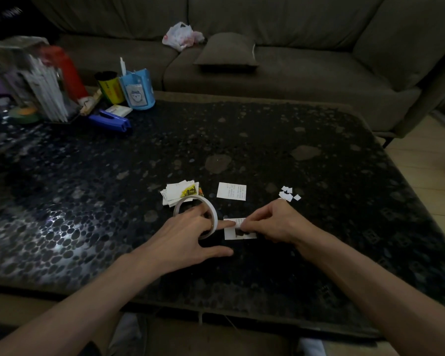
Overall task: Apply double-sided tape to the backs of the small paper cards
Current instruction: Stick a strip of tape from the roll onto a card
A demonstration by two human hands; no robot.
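The small card (229,234) lies on the desk (267,276) between the two hands, with a tape strip (230,222) across its top edge. The right hand (275,223) pinches the strip's end. The left hand (188,235) is flat, fingers straight through the tape roll (214,217), forefinger pressing the strip down. I'd worry the strip lands crooked or wrinkles if the roll tugs, or that the light card lifts with it when torn. Just beyond the left hand sits a card stack (176,194), and beyond the right, paper scraps (287,195).
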